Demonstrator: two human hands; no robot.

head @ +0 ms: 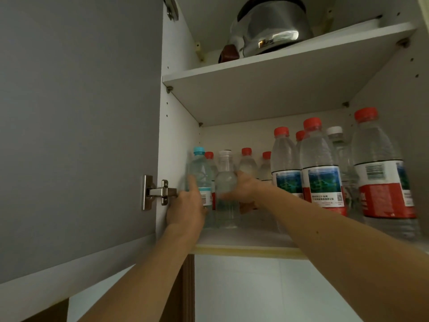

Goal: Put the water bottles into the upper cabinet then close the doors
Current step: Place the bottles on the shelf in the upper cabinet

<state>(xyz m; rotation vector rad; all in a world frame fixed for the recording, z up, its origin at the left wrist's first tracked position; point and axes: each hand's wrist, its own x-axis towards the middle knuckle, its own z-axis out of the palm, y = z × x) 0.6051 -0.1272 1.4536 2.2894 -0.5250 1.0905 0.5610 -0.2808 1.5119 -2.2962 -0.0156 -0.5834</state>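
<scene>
Left hand: my left hand (189, 209), centre-left of the frame, is wrapped round the blue-capped bottle (200, 180), index finger lying up its side; the bottle stands on the lower shelf (243, 238) hard against the cabinet's left wall.
Right hand: my right hand (243, 190), at mid-frame, grips the white-capped bottle (225, 189) from its right side, fingers curled round the body; it stands just beside the blue-capped one, seemingly touching it.
Other bottles: small red-capped bottles (246, 162) stand behind these two; taller red-capped bottles (321, 168) fill the right of the shelf, close together.
Doors: the grey door (76, 126) on the left stands wide open on its hinge (157, 192); neither door is closed yet.
Upper shelf: a steel kettle (271, 29) sits at the top of the frame.
Risk: I judge the row is tight. Pushing either bottle deeper could knock the small ones behind. Drawing my right forearm back could brush the tall bottles near the edge and tip one off the shelf.
Risk, doors: any bottle left proud of the shelf edge would block the door.
</scene>
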